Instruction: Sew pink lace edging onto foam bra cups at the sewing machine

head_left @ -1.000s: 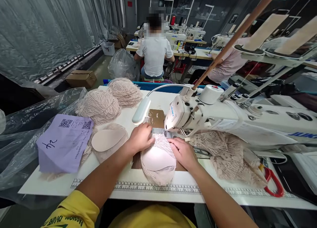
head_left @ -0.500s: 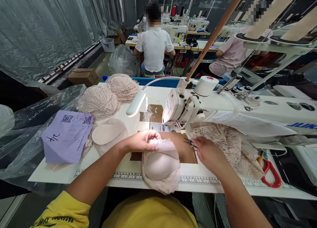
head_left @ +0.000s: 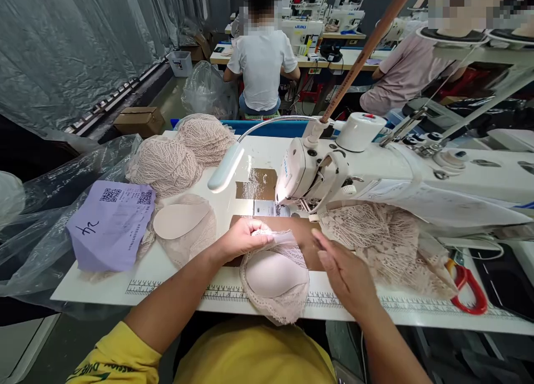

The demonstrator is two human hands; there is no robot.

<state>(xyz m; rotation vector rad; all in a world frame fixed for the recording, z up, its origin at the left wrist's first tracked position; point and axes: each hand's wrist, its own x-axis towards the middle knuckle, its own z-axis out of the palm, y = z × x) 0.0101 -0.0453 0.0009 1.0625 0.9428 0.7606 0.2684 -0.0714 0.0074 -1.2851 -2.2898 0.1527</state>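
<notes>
A beige lace bra cup (head_left: 273, 275) with a smooth foam lining lies on the white table's front edge (head_left: 175, 289), just in front of the sewing machine's needle area (head_left: 287, 208). My left hand (head_left: 244, 239) pinches the cup's upper lace edge, fingers closed on it. My right hand (head_left: 346, 270) hovers just right of the cup over the brown plate, fingers stretched out towards it, with nothing visible in them.
The white sewing machine (head_left: 375, 172) and its gooseneck lamp (head_left: 225, 170) stand behind. Lace cups (head_left: 164, 164), a foam pad (head_left: 179, 220) and a purple slip (head_left: 110, 228) lie left. A lace pile (head_left: 375, 239) and red-handled scissors (head_left: 471, 289) lie right. Two people (head_left: 261, 67) sit beyond.
My left hand pulled the cup back from the needle and lifted its edge. My right hand left the cup, went right towards the lace pile, then came back near the cup.
</notes>
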